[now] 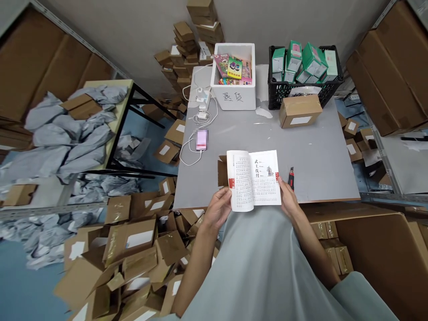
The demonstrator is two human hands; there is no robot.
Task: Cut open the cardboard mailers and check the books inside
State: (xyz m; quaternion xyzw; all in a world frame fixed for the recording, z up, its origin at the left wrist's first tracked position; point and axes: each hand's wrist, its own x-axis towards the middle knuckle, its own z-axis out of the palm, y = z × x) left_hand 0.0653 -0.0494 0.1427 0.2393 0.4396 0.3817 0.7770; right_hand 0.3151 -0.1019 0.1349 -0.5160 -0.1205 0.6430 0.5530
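White foam forms the box (233, 96) at the far side of the grey surface (234, 129); two handwritten characters mark its front, and it holds colourful booklets (234, 67), at least three, overlapping too much for an exact count. To its right, one black plastic crate (274, 92) is packed with green-and-white boxes (313, 58), at least six showing. One closed cardboard box (301, 111) with a white label sits just in front of the crate. One small brown carton (222, 173) lies partly hidden behind the book; its contents cannot be told. Below the surface on the right, one large carton (374, 240) contains several taped boxes (334, 249).

One open book (264, 187) is held at the near edge of the surface, two printed pages facing up. The left hand (218, 207) has its fingers clamped on the left page edge; the right hand (288, 198) grips the right edge, thumb on the page. One red-and-black cutter (291, 179) lies just beside the right hand. One phone (202, 139) rests farther left, joined to a white cable.
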